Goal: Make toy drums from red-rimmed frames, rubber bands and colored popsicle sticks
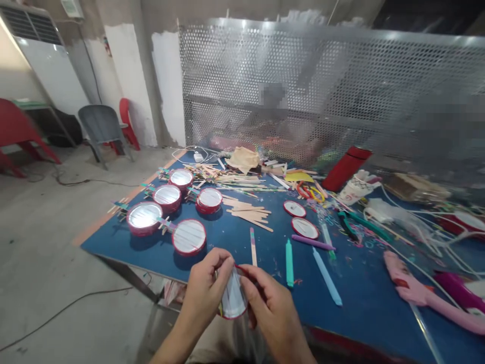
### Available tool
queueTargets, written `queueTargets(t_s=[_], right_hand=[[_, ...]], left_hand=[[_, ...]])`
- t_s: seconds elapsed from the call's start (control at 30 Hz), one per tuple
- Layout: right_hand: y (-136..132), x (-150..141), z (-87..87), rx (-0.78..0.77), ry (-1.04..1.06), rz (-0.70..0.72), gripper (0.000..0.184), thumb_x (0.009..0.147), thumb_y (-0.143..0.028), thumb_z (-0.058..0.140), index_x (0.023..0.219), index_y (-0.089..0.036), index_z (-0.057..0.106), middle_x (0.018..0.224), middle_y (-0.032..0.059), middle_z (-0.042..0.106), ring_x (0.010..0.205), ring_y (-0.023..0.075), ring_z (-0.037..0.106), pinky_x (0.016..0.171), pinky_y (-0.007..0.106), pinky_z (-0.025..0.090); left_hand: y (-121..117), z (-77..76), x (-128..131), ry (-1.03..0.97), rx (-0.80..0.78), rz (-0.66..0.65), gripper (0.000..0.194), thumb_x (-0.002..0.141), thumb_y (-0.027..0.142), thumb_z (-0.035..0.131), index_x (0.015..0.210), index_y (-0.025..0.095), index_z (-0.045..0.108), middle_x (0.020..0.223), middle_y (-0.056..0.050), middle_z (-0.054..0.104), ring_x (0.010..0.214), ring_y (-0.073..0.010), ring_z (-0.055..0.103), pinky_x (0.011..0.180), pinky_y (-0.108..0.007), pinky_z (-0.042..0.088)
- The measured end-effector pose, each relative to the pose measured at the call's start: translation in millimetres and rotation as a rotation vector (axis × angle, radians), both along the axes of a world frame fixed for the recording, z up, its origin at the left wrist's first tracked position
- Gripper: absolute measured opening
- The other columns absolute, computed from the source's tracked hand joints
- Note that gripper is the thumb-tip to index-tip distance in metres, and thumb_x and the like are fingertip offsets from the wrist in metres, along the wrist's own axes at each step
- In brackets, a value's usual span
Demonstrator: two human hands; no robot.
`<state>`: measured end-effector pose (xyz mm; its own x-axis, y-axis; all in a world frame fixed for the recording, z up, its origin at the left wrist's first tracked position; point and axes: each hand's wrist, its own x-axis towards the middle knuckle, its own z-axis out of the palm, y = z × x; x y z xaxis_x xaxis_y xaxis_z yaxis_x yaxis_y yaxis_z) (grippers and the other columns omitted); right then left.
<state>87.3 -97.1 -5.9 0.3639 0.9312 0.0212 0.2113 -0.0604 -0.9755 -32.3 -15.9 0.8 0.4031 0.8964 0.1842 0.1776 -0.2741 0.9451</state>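
Note:
A round white disc with a red rim [234,299] is held tilted near the table's front edge. My left hand [206,283] pinches its left and upper side between thumb and fingers. On the opposite side, my right hand [270,299] has its thumb and fingertips closed at the rim. Thin lines run down the disc's face; whether a thread lies between the fingertips is too small to tell. Just beyond the hands lies a flat craft stick [253,246] with a coloured end. A small toy banjo [189,236], white-faced and red-rimmed with a stick neck, rests left of it.
Several more toy banjos [144,217] stand at the table's left. Loose craft sticks [250,211] lie mid-table. Two red-rimmed discs [305,228], a green marker [289,264], a blue marker [328,278], a pink glue gun [417,290] and a red flask [346,168] are rightward.

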Motion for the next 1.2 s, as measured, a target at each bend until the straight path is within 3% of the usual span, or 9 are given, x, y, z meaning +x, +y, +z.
queueTargets(t_s=[0.07, 0.23, 0.4, 0.5, 0.67, 0.8, 0.97, 1.2], right_hand=[[3.6, -0.3, 0.3, -0.05, 0.086, 0.029, 0.035, 0.09, -0.047, 0.055, 0.101, -0.019, 0.071, 0.062, -0.0002, 0.062, 0.039, 0.0095, 0.046, 0.036, 0.02, 0.037], [6.7, -4.5, 10.6, -0.042, 0.247, -0.059, 0.034, 0.084, -0.05, 0.062, 0.088, -0.017, 0.069, 0.058, -0.0024, 0.06, 0.038, 0.0071, 0.045, 0.037, 0.019, 0.035], [9.2, -6.0, 17.0, -0.024, 0.281, -0.128, 0.031, 0.082, -0.047, 0.065, 0.085, -0.016, 0.067, 0.061, -0.0015, 0.063, 0.038, 0.0071, 0.048, 0.039, 0.018, 0.037], [10.1, -2.1, 13.3, -0.013, 0.215, -0.148, 0.03, 0.085, -0.047, 0.062, 0.088, -0.017, 0.066, 0.067, 0.0, 0.066, 0.042, 0.0089, 0.053, 0.041, 0.02, 0.042], [9.5, 8.9, 3.2, 0.077, -0.14, -0.123, 0.033, 0.087, -0.046, 0.058, 0.104, -0.019, 0.067, 0.089, 0.0075, 0.073, 0.076, 0.0198, 0.069, 0.066, 0.026, 0.054], [9.1, 12.4, 8.1, 0.064, -0.053, -0.036, 0.029, 0.089, -0.044, 0.057, 0.101, -0.02, 0.068, 0.096, 0.0077, 0.073, 0.084, 0.0196, 0.068, 0.073, 0.026, 0.053], [10.7, 12.5, 18.6, -0.01, 0.243, 0.028, 0.021, 0.079, -0.038, 0.07, 0.091, -0.021, 0.067, 0.083, 0.0018, 0.069, 0.076, 0.0161, 0.064, 0.065, 0.023, 0.051], [12.5, 16.3, 19.3, -0.099, 0.326, 0.085, 0.022, 0.075, -0.035, 0.073, 0.085, -0.02, 0.06, 0.071, -0.0044, 0.056, 0.057, 0.0095, 0.05, 0.044, 0.018, 0.041]], left_hand=[[0.4, -0.5, -0.8, -0.005, -0.021, -0.009, 0.019, 0.089, 0.031, 0.053, 0.081, 0.019, 0.065, 0.07, 0.001, 0.063, 0.064, -0.015, 0.058, 0.06, -0.021, 0.044], [4.8, -3.6, -4.5, -0.053, -0.115, -0.024, 0.027, 0.094, 0.039, 0.047, 0.098, 0.018, 0.064, 0.062, 0.004, 0.054, 0.051, -0.0125, 0.045, 0.05, -0.022, 0.034], [5.0, -5.0, -6.6, -0.146, -0.157, -0.033, 0.026, 0.09, 0.041, 0.054, 0.096, 0.018, 0.063, 0.06, 0.005, 0.051, 0.053, -0.0129, 0.046, 0.05, -0.021, 0.035], [3.1, -5.8, -5.2, -0.113, -0.167, -0.029, 0.023, 0.09, 0.038, 0.055, 0.092, 0.018, 0.064, 0.063, 0.003, 0.056, 0.056, -0.0134, 0.05, 0.052, -0.021, 0.037], [2.4, -7.6, -3.3, -0.044, -0.131, -0.042, 0.022, 0.09, 0.035, 0.052, 0.089, 0.018, 0.065, 0.068, 0.001, 0.061, 0.058, -0.0136, 0.053, 0.055, -0.022, 0.04], [3.4, -6.1, -3.7, -0.027, -0.093, -0.047, 0.021, 0.09, 0.033, 0.05, 0.09, 0.018, 0.065, 0.076, -0.001, 0.067, 0.067, -0.015, 0.059, 0.061, -0.022, 0.044], [4.6, -4.0, -4.7, -0.016, -0.079, -0.04, 0.019, 0.089, 0.029, 0.05, 0.086, 0.019, 0.065, 0.078, -0.001, 0.069, 0.073, -0.0156, 0.062, 0.066, -0.021, 0.045], [6.1, -4.7, -5.5, 0.014, -0.096, -0.059, 0.019, 0.09, 0.03, 0.05, 0.085, 0.019, 0.065, 0.078, 0.0, 0.068, 0.072, -0.0154, 0.061, 0.066, -0.022, 0.045]])
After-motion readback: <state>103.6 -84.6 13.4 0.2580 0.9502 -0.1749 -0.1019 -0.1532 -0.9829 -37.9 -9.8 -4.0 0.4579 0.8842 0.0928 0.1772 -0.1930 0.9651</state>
